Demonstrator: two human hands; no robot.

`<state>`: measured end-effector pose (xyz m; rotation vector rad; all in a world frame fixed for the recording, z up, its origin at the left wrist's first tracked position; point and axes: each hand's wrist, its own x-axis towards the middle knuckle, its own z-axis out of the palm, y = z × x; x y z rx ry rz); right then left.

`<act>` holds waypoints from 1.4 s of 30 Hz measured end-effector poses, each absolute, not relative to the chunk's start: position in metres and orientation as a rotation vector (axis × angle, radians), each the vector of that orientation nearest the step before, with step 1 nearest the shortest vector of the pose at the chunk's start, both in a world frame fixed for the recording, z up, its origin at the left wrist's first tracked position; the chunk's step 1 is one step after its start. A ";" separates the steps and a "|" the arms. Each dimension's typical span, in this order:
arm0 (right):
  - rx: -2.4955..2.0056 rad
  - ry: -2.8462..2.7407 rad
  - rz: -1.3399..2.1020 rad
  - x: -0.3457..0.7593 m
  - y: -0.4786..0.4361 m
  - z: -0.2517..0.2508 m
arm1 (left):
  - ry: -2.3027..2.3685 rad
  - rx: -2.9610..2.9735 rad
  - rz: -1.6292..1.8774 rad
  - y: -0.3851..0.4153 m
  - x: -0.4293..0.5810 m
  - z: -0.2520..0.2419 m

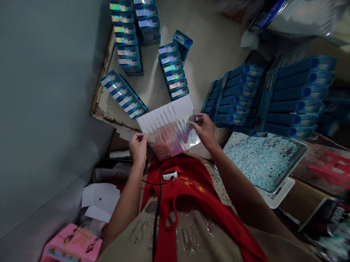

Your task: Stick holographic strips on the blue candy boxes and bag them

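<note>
A shiny holographic sticker sheet (172, 138) is held tilted over the near edge of the table, its far part plain white with several narrow slits. My left hand (138, 148) pinches its left edge between thumb and fingers. At the right edge, my right hand (205, 130) is closed on the sheet with thumb and forefinger; whether a single sticker is lifted there I cannot tell. Just beyond the sheet stand a row of small blue boxes (174, 71) and a slanted row of blue boxes (124, 94), with shiny strips on their tops.
More blue boxes (126, 38) are stacked at the back left, and one loose box (183, 40) leans behind the middle row. Bundled blue packs (292, 95) are piled at right, above a tray of pale blue bits (263, 158). A grey wall (45, 94) borders the left.
</note>
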<state>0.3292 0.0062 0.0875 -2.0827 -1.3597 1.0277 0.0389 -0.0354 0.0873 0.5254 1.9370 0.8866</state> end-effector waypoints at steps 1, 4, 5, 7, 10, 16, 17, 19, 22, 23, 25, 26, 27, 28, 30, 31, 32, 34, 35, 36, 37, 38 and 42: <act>-2.063 -1.312 1.043 0.328 0.006 0.088 | 1.945 0.535 0.901 -0.031 0.038 0.087; -1.981 -1.166 1.110 0.327 0.010 0.092 | 1.943 0.572 0.931 -0.019 0.034 0.088; -1.940 -1.097 1.118 0.326 0.013 0.093 | 1.919 0.583 0.938 -0.015 0.032 0.090; -1.830 -0.946 1.149 0.325 0.018 0.096 | 1.835 0.618 0.965 -0.007 0.028 0.097; -1.629 -0.851 1.339 0.325 0.028 0.100 | 1.647 0.741 0.984 0.004 0.019 0.113; -1.468 -0.864 1.755 0.322 0.034 0.106 | 1.405 0.747 0.782 0.027 -0.002 0.131; -1.480 -0.860 1.742 0.321 0.034 0.107 | 1.414 0.760 0.777 0.030 -0.004 0.132; -1.503 -0.852 1.664 0.319 0.033 0.109 | 1.451 0.800 0.777 0.037 -0.005 0.134; -1.545 -0.872 1.494 0.311 0.032 0.112 | 1.557 0.863 0.782 0.047 -0.003 0.139; -1.573 -0.922 1.427 0.308 0.032 0.114 | 1.598 0.900 0.796 0.050 -0.002 0.141; -1.652 -1.108 1.260 0.299 0.033 0.120 | 1.661 1.016 0.836 0.056 -0.001 0.146; -1.701 -1.227 1.149 0.295 0.034 0.124 | 1.684 1.090 0.857 0.059 -0.002 0.148; -1.758 -1.344 1.022 0.291 0.035 0.129 | 1.705 1.163 0.875 0.061 -0.003 0.149; -1.814 -1.448 0.892 0.288 0.036 0.134 | 1.728 1.232 0.887 0.064 -0.004 0.150; -1.899 -1.621 0.704 0.284 0.039 0.145 | 1.805 1.357 0.897 0.069 -0.008 0.152; -1.920 -1.705 0.676 0.283 0.042 0.150 | 1.853 1.417 0.899 0.072 -0.010 0.154; -1.924 -1.795 0.688 0.283 0.045 0.155 | 1.896 1.474 0.896 0.075 -0.012 0.156; -1.875 -1.984 0.759 0.280 0.052 0.163 | 1.918 1.571 0.855 0.082 -0.013 0.161; -1.829 -2.071 0.778 0.278 0.057 0.166 | 1.884 1.598 0.816 0.085 -0.013 0.164; -1.777 -2.147 0.779 0.273 0.061 0.168 | 1.831 1.604 0.771 0.088 -0.012 0.167; -1.725 -2.211 0.769 0.267 0.066 0.169 | 1.780 1.587 0.731 0.091 -0.011 0.171; -1.681 -2.265 0.760 0.259 0.072 0.170 | 1.742 1.556 0.697 0.093 -0.009 0.174; -1.628 -2.414 0.793 0.225 0.091 0.167 | 1.689 1.487 0.666 0.102 -0.002 0.186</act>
